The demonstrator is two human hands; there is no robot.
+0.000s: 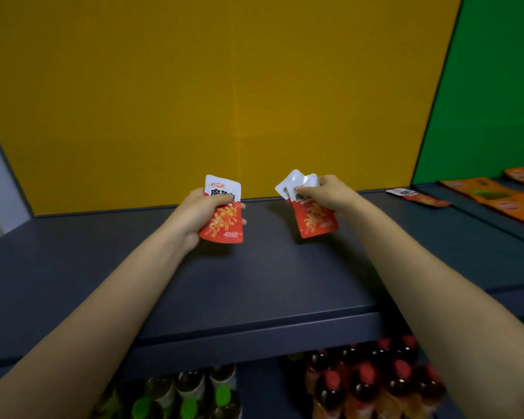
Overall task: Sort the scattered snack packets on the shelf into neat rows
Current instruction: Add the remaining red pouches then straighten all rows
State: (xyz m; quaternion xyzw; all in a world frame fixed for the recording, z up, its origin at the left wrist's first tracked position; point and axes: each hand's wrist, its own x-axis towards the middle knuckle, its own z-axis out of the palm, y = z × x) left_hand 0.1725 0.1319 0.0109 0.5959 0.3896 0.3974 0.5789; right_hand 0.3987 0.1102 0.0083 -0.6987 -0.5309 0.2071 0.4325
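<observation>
Gripping w/ both: left hand (pixel 198 215) curls round one red-and-white glossy foil snack packet (pixel 224 219) at mid-height. Right hand (pixel 325 192) pinches the top seams of approx. two more red-and-white packets (pixel 315 220), fanned. All are held just above the dark grey metal shelf (pixel 254 282). Prob. light, floppy, slick, so take them by the flat seam edges. Flat orange packets (pixel 496 198) lie far right.

Left hand (pixel 198 214) grips one red packet (pixel 224 219) upright above dark shelf (pixel 254 282). Right hand (pixel 325 193) pinches two overlapped packets (pixel 310 211). Orange packets (pixel 502 196) lie far right. Bottles (pixel 372 385) below shelf.
</observation>
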